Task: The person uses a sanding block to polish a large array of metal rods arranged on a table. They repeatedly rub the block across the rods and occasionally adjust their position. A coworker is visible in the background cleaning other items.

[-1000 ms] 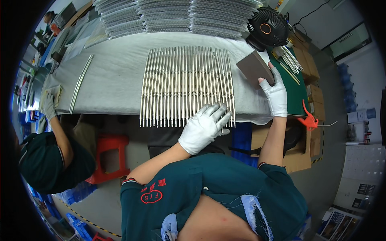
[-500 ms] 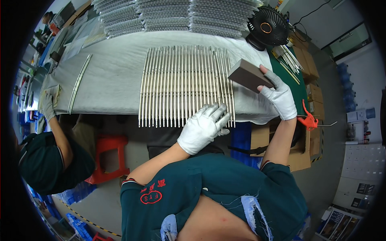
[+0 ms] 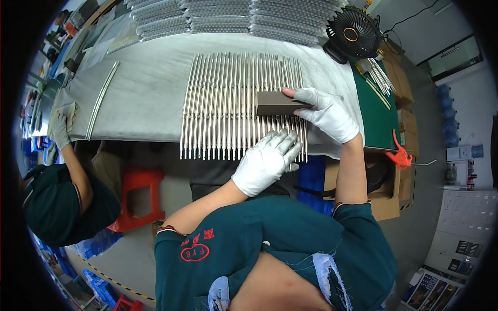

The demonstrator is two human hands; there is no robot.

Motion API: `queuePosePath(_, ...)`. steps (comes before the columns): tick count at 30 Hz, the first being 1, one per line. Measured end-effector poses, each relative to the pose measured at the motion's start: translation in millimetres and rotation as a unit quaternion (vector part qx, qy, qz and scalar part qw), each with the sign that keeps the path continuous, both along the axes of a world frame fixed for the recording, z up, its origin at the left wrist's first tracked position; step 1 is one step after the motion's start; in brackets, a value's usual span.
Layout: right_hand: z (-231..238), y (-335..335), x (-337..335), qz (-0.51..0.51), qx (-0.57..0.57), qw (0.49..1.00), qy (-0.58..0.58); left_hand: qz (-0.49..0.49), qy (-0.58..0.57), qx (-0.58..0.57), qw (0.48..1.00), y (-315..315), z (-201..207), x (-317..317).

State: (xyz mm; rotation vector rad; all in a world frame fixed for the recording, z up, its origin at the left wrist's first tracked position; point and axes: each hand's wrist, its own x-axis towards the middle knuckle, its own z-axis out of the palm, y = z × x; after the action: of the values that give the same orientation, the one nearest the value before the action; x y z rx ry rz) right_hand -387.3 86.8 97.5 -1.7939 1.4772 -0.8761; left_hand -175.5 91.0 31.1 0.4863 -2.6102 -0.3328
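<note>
A row of thin, shiny metal rods (image 3: 220,109) lies side by side on the cloth-covered table, their near ends jutting past its edge. My left hand (image 3: 265,163), in a white glove with greyed fingertips, rests flat over the near ends at the right part of the row, fingers stretched out. In my right hand (image 3: 329,115), gloved with bare thumb and fingertip showing, is a brown rectangular block (image 3: 277,104). The block lies across the right-hand rods around their middle, and it hides the stretch of rods beneath it.
Stacked bubbled plastic trays (image 3: 218,18) line the table's back. A black fan (image 3: 353,33) stands back right, near more rods (image 3: 378,78) on a green surface (image 3: 373,116). A red air gun (image 3: 400,155) hangs at the right edge. Leftward are two rods (image 3: 102,101) and a co-worker (image 3: 70,197).
My right hand has brought the block left and down onto the rods, from a raised, tilted position at their right. My left hand stays over the near ends.
</note>
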Motion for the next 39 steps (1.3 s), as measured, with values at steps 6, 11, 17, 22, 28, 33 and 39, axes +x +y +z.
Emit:
queuePosePath(6,7,3,-42,-0.054,0.096,0.991,-0.08,-0.002,0.01,-0.001,1.0,-1,0,2)
queuePosePath(11,5,-1,-19,-0.027,0.051,0.998,-0.015,0.001,0.007,-0.007,1.0,-1,-1,1)
queuePosePath(17,17,40,-77,-0.154,0.037,0.986,-0.056,-0.003,0.017,0.027,1.0,-2,5,2)
queuePosePath(22,6,9,-14,0.004,-0.001,1.0,0.028,-0.001,0.006,-0.004,1.0,-1,1,1)
queuePosePath(28,27,21,-54,-0.111,0.113,0.981,0.112,0.005,0.013,0.004,1.0,-1,6,2)
queuePosePath(33,-17,22,-34,-0.215,-0.075,0.854,-0.468,0.002,-0.023,-0.002,1.0,0,9,1)
queuePosePath(39,-64,-9,-17,-0.154,0.032,0.754,-0.638,-0.039,-0.104,0.007,0.994,-7,31,-2)
